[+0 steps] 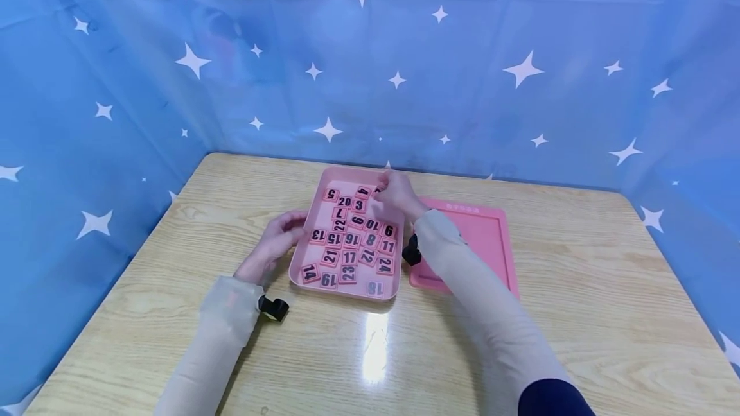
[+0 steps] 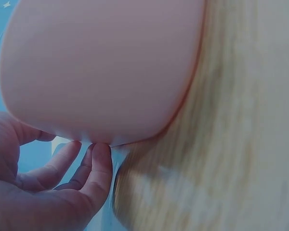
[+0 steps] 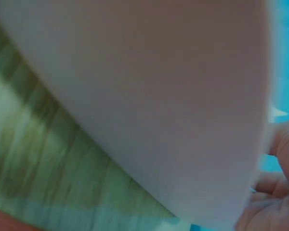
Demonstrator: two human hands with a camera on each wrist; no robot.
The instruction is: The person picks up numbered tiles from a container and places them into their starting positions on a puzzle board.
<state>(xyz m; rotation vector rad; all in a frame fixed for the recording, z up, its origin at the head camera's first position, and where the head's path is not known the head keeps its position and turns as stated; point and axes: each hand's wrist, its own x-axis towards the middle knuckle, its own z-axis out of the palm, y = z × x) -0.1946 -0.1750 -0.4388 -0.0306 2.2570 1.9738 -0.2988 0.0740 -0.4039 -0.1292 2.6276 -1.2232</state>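
Pink tray [image 1: 347, 176], likely light, stiff: grip opposite sides. Your left hand [image 1: 276, 240]: fingers parted; right hand [image 1: 399, 194]: fingers, cannot tell.

Pink rect. tray [image 1: 345, 179] w/ num'd pink tiles [image 1: 349, 257] inside, jumbled, var. angles.

I log remotely: tray [image 1: 354, 290], smooth plastic; desk [image 1: 578, 262], glossy wood-grain; backdrop [image 1: 289, 31], creased, faintly shiny sheet.

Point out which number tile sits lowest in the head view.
The 18 tile, alone by the lower-right corner of the tray that holds the tiles; the 24 tile lies just above it.
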